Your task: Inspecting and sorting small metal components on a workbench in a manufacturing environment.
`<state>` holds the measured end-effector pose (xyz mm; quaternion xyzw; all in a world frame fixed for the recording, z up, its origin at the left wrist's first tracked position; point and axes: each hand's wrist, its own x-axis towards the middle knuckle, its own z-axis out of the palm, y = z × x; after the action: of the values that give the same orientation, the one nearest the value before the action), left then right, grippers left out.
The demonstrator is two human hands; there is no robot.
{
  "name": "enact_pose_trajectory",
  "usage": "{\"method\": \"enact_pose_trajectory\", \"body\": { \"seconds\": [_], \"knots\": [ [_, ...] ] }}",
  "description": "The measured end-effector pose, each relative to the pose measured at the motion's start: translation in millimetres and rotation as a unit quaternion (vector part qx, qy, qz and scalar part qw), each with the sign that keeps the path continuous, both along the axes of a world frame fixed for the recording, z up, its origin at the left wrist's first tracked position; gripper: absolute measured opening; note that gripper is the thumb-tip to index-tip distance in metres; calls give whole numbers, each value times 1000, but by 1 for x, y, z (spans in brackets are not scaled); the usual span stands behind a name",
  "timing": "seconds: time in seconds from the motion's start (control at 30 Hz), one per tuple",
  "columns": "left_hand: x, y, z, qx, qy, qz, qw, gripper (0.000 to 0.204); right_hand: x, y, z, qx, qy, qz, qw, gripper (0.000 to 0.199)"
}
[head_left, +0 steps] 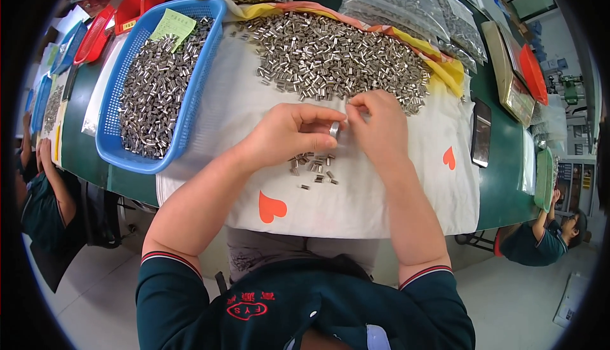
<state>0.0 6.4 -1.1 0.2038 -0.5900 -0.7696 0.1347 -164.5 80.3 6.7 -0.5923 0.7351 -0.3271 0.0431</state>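
My left hand [283,135] pinches a small shiny metal sleeve [334,129] between thumb and fingers, above the white cloth [356,204]. Close beside it, my right hand [381,124] is closed, thumb and forefinger pressed together near the left fingertips. Whatever the right fingers hold, if anything, is too small to make out. Under my hands lie several loose metal sleeves [321,167]. Just beyond them spreads a large heap of similar metal sleeves [337,58] on the cloth.
At the left stands a blue plastic basket [103,135] full of metal sleeves, with a green note [175,27] on top. Bags of metal parts [394,0] lie at the back. A phone [481,133] rests at the right. Co-workers [549,239] sit on both sides.
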Motion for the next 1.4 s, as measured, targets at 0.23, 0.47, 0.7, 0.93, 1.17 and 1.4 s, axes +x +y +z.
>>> {"method": "enact_pose_trajectory", "body": {
  "seconds": [0.23,0.47,0.7,0.93,1.17,1.4],
  "knots": [
    [0,-3,0,57,18,73,996,37,7,15,21,24,-285,119,951,9],
    [0,-2,1,1,-18,65,998,35,15,15,14,-37,-138,120,982,8],
    [1,-1,1,-9,-20,82,996,36,5,17,19,-1,-169,138,976,10],
    [1,1,3,-18,-51,19,998,35,-13,14,19,119,-298,116,940,8],
    [0,3,11,-31,-69,-1,997,34,-25,7,2,38,-31,34,998,5],
    [-1,0,4,-1,-44,3,999,35,-18,5,2,74,66,39,994,5]
  ]
}}
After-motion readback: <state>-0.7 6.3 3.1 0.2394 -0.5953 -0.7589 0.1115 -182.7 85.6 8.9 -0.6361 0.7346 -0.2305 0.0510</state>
